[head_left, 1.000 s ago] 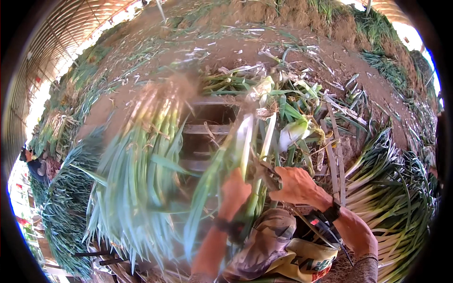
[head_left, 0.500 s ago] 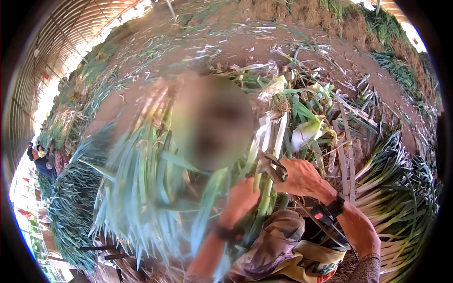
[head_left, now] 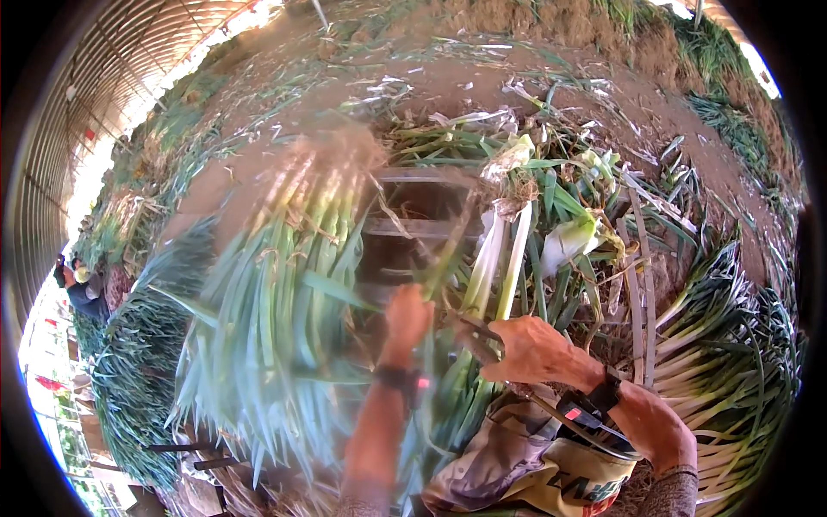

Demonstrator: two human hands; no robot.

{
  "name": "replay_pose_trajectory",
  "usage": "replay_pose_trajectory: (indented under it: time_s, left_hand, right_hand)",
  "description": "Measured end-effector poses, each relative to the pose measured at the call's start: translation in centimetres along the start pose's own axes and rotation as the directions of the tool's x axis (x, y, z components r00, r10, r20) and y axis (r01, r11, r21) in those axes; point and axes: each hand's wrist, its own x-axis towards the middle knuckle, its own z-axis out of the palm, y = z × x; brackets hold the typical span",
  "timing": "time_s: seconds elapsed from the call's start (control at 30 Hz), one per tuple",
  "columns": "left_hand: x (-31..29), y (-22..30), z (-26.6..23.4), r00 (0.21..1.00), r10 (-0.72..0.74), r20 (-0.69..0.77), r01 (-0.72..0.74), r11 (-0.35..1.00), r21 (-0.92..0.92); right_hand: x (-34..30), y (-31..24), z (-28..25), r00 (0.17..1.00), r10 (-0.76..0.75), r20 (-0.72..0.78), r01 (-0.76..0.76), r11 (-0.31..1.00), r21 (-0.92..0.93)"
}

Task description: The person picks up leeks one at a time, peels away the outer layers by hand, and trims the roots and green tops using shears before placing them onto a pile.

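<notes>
The left hand [head_left: 407, 317] grips a blurred bundle of leeks [head_left: 284, 284]. The right hand [head_left: 534, 349] is closed around a knife [head_left: 469, 332] beside two white stalks [head_left: 504, 258].

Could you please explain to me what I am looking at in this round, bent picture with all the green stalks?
This view comes from a wide fisheye camera worn on a person's head, looking down at their own bare hands; that lens is why straight edges curve near the rim. The left hand, blurred by motion, grips a large bunch of green onions with long green leaves and pale stalks. The right hand holds a small dark tool that is too blurred to identify, beside a few upright white stalks. Both wrists carry a dark band. Under the stalks sits a wooden crate with slats. More onions lie heaped at the right and at the left, on bare brown soil. Another person crouches far off at the left edge.
</notes>
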Motion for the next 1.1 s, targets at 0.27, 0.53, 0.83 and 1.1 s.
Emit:
replay_pose_trajectory:
  time_s: [0.27, 0.53, 0.83, 1.1]
  left_hand:
    - [-1.6, -0.1, -1.6, 0.969, -0.219, 0.116, 0.223, 0.975, -0.021]
    - [-1.0, 1.8, 0.4, 0.994, -0.053, 0.098, 0.065, 0.991, -0.117]
    - [-1.6, 0.6, 0.5, 0.997, -0.059, 0.041, 0.067, 0.972, -0.224]
    - [-1.9, 2.2, 0.6, 0.995, -0.088, 0.042, 0.089, 0.995, -0.033]
  right_hand:
    - [0.3, 0.1, 2.0, 0.989, -0.146, 0.021, 0.145, 0.989, 0.015]
    - [0.7, 1.2, 0.1, 0.997, 0.004, -0.082, -0.012, 0.995, -0.098]
    - [1.5, -0.1, -0.7, 0.999, 0.042, 0.007, -0.042, 0.999, -0.032]
    - [1.1, -0.1, 0.0, 0.999, -0.01, -0.052, 0.005, 0.995, -0.1]
